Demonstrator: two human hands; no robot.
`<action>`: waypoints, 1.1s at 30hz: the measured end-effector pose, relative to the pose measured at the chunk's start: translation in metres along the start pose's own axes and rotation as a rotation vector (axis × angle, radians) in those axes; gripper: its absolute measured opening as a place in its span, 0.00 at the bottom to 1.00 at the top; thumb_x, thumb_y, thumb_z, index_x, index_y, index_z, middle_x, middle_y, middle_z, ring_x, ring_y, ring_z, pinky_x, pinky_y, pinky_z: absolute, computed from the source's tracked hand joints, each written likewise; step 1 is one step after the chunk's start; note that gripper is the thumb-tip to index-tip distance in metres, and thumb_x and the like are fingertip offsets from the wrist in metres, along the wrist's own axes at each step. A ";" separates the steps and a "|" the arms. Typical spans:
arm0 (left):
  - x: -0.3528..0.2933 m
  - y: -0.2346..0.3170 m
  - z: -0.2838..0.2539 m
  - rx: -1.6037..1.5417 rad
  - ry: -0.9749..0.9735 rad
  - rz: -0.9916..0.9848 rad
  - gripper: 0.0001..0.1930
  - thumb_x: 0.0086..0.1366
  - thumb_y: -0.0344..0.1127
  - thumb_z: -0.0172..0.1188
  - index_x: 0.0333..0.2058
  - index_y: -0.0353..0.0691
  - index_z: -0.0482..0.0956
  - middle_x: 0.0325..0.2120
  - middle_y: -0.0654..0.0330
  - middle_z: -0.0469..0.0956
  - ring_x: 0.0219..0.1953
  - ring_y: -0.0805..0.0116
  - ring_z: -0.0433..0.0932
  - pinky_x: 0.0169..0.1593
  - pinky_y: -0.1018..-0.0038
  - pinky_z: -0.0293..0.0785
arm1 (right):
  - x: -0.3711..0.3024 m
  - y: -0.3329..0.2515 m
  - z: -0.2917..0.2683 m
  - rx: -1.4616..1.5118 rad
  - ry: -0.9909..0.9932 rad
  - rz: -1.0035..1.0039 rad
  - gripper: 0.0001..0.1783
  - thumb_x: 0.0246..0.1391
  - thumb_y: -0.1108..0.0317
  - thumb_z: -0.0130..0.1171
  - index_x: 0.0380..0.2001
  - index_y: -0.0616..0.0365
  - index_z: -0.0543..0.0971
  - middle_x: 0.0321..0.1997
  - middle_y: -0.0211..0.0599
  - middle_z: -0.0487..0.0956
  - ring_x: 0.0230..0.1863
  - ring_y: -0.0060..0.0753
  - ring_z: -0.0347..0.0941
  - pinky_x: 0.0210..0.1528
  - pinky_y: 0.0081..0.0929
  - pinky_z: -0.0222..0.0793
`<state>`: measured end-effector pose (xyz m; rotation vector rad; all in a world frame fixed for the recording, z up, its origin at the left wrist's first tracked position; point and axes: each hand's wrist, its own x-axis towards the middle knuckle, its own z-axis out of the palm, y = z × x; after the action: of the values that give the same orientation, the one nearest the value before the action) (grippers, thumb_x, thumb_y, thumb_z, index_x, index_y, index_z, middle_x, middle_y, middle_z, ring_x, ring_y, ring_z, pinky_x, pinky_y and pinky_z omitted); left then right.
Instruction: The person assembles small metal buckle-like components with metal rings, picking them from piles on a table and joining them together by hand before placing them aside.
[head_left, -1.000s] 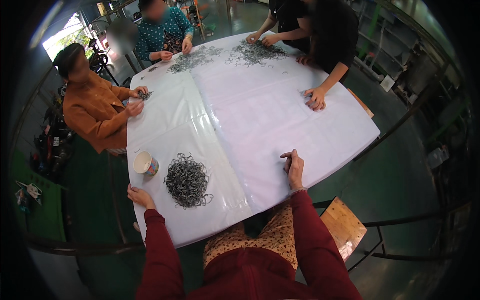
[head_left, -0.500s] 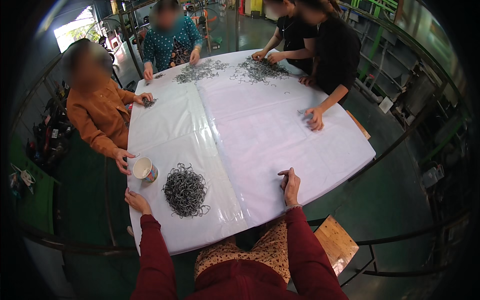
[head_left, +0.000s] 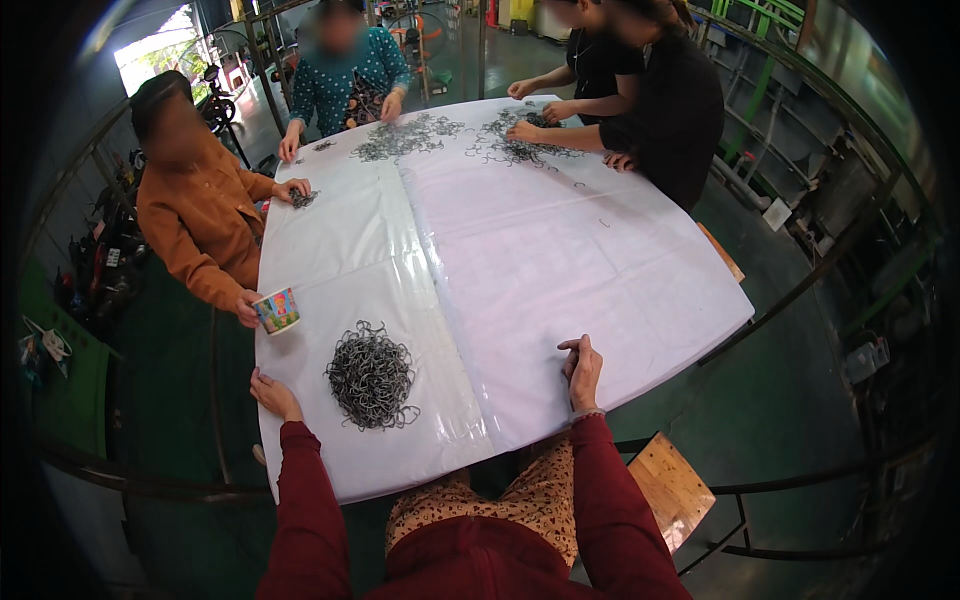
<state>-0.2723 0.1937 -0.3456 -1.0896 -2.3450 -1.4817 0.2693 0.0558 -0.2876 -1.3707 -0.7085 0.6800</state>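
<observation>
- In the head view I sit at six o'clock of a round-edged table under a white sheet, with the clock face laid over it.
- My left hand rests at eight o'clock, on the table's edge; it is released, fingers loosely bent.
- My right hand lies on the sheet between four and five o'clock, released too, its index finger reaching toward nine and the others curled under.
- The mound of curved grey metal hooks sits at eight o'clock, just beside my left hand and apart from it.
- At nine o'clock a co-worker's hand grips a tilted, colourful paper cup; that person wears an orange-brown jacket and has the other hand over a small heap of hooks at ten.
- Two looser spreads of hooks lie across the table, one at eleven, near a person in a dotted teal top, the other at twelve, where two people in black work from one o'clock.
- One stray hook lies at two.
- A wooden stool stands at five, beside my right sleeve.
</observation>
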 end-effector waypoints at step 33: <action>0.001 -0.015 0.005 -0.001 0.046 0.029 0.13 0.65 0.30 0.43 0.46 0.38 0.72 0.40 0.46 0.71 0.43 0.47 0.70 0.48 0.60 0.66 | 0.002 0.001 0.006 0.012 -0.010 0.001 0.28 0.64 0.53 0.40 0.24 0.66 0.77 0.09 0.22 0.57 0.10 0.15 0.49 0.14 0.18 0.43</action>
<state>-0.2815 0.1945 -0.3583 -1.0734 -2.2892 -1.4816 0.2654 0.0610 -0.2877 -1.3576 -0.7106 0.6909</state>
